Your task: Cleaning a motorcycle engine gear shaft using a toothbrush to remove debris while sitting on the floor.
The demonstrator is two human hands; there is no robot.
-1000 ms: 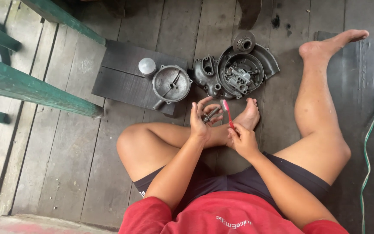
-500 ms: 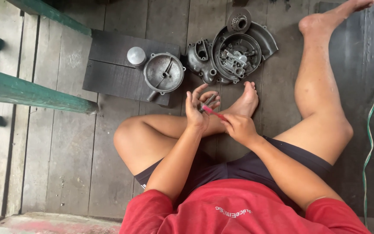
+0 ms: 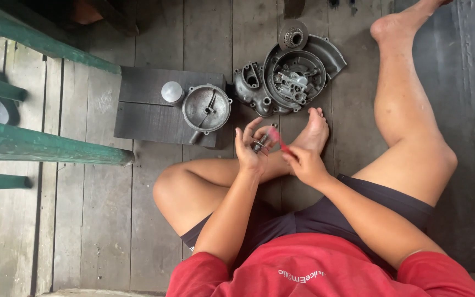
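Fingers of the left hand point(image 3: 250, 147) clasped one small metal part point(image 3: 259, 145); the right hand point(image 3: 302, 162) pinched one red brush point(image 3: 279, 142), now tilted lower than before.

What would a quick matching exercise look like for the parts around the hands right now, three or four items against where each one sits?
Things:
1. small metal part
2. red-handled tool
3. round metal cover
4. engine casing

Places:
A. on the floorboards beyond the bare foot
B. in the right hand
C. on the dark board, beside a small silver cap
D. in the fingers of the left hand

Pairs: 1-D, 2-B, 3-C, 4-A
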